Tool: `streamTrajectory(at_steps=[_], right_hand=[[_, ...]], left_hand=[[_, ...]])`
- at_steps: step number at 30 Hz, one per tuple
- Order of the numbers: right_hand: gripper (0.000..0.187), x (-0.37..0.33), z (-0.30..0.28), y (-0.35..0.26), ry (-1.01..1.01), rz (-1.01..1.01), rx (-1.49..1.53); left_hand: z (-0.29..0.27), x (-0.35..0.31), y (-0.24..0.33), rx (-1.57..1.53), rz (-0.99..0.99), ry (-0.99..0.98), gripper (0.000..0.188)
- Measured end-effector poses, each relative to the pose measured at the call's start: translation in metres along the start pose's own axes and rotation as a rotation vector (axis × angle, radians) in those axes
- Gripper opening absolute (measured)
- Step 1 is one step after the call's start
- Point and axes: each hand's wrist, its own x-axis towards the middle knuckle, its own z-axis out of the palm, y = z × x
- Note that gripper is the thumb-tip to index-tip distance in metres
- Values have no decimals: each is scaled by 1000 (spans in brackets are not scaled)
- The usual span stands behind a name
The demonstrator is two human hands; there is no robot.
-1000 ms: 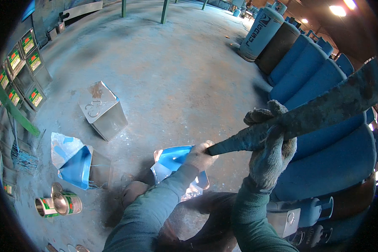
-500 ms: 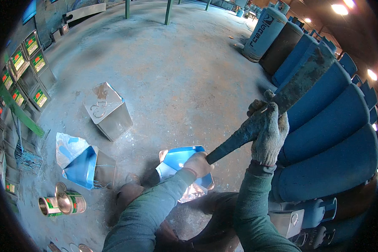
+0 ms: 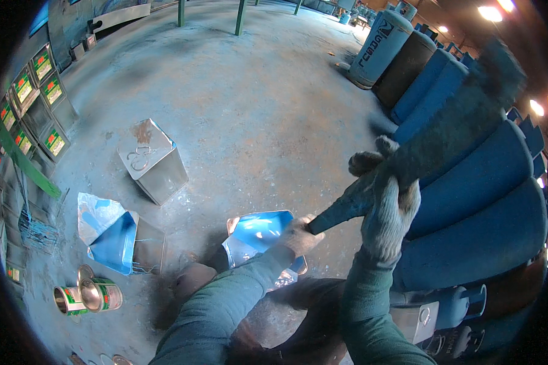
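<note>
A long, dark, paint-stained machete-like blade [image 3: 450, 121] slants up to the right across my front, its wide end raised near the cylinders. My left hand [image 3: 302, 236] is closed round its narrow lower end. Farther up, my gloved right hand [image 3: 388, 210] grips it where it widens, thumb and fingers on opposite sides. Beneath my left hand and forearm stands a cut-open square tin [image 3: 263, 224], bright blue inside, with its lid flap bent out. The forearm hides part of that tin.
Blue gas cylinders [image 3: 481, 231] line the right side. On the left lie another opened tin [image 3: 112, 237] with blue paint, a closed square tin [image 3: 158, 164] and two round cans [image 3: 100, 295]. Labelled tins [image 3: 42, 97] are stacked along the left edge, beside a green bar [image 3: 27, 164].
The blade's wide end has come closer and shifted farther right. My left hand has moved slightly right with the narrow end; my right hand still grips the blade.
</note>
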Motion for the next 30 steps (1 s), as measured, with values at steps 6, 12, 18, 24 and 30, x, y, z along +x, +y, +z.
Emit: streamTrajectory(at_steps=[6,12,18,24,30], right_hand=[[36,22,-7,24,138,150,26],[39,19,-7,29,134,178,151],[45,3,-8,2,61,66,152],[37,-8,-6,-11,35,-51,33],[34,18,-11,10,146,93,-14]], left_hand=[[-8,-17,-2,284,-192,-199,45],[-35,-9,0,323,-202,-97,37],[-36,12,2,189,-3,165,25],[-13,7,12,70,-2,37,28],[-8,-21,15,180,-173,-184,47]])
